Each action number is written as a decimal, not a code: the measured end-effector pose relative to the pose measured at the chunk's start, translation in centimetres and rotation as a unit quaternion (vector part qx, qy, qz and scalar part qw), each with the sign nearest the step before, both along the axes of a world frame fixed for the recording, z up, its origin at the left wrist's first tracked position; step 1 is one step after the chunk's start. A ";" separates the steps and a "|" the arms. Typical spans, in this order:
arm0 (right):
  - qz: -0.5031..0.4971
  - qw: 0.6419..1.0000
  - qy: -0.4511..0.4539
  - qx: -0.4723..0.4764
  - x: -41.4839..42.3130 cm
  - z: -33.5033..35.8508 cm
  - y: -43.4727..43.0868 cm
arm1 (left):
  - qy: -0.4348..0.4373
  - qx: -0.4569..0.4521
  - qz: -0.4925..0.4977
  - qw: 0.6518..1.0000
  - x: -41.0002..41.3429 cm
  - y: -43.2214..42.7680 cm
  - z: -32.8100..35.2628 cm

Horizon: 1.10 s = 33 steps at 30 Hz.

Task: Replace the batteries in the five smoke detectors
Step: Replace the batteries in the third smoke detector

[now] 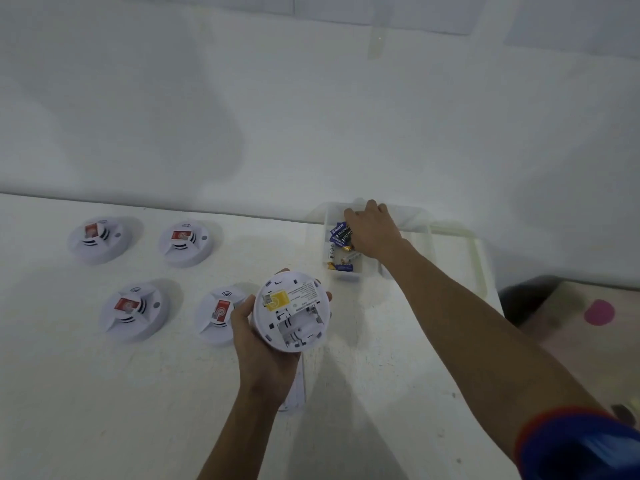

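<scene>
My left hand [256, 348] grips a white smoke detector [292, 311] by its rim, back side up; its battery bay is open and looks empty, and a yellow label sits above the bay. My right hand [374, 230] reaches into a white bin [346, 276] at the table's back right, its fingers down among the loose batteries [341, 266]. The fingertips are hidden, so any grip on a battery cannot be seen. The other smoke detectors lie face up on the table to the left, each with a red sticker: [100, 239], [185, 242], [133, 311], [216, 315].
A flat white cover piece [298, 386] lies on the table under my left wrist. A clear tray rim [478, 258] stands just right of the bin. The table's right edge [500, 306] drops to a floor with a pink spot. A white wall backs the table.
</scene>
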State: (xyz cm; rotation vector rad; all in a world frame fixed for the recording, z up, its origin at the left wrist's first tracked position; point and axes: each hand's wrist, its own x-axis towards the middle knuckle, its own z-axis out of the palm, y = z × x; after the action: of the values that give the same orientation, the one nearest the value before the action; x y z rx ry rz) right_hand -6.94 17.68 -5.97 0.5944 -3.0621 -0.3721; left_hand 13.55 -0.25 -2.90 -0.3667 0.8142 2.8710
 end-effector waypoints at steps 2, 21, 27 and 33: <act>-0.006 1.000 0.006 0.002 0.0 -0.3 0.0 | -0.004 -0.004 -0.001 1.000 0.1 -0.2 -0.2; -0.001 0.997 0.010 0.073 0.7 -0.4 -1.0 | -0.001 -0.017 -0.003 1.000 0.5 -0.1 -0.2; -0.011 0.998 0.002 0.057 0.5 -1.0 -1.2 | -0.006 -0.014 0.016 1.000 0.8 -0.5 -0.2; 0.004 0.998 -0.049 -0.041 0.2 -1.3 -1.1 | -0.007 -0.035 0.022 0.999 0.8 -1.0 -0.3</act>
State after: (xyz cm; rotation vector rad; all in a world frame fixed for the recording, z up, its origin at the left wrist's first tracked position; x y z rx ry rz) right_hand -6.73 16.57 -7.30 0.6405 -3.1473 -0.2216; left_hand 14.36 -1.29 -3.24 -0.4190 0.9165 2.8828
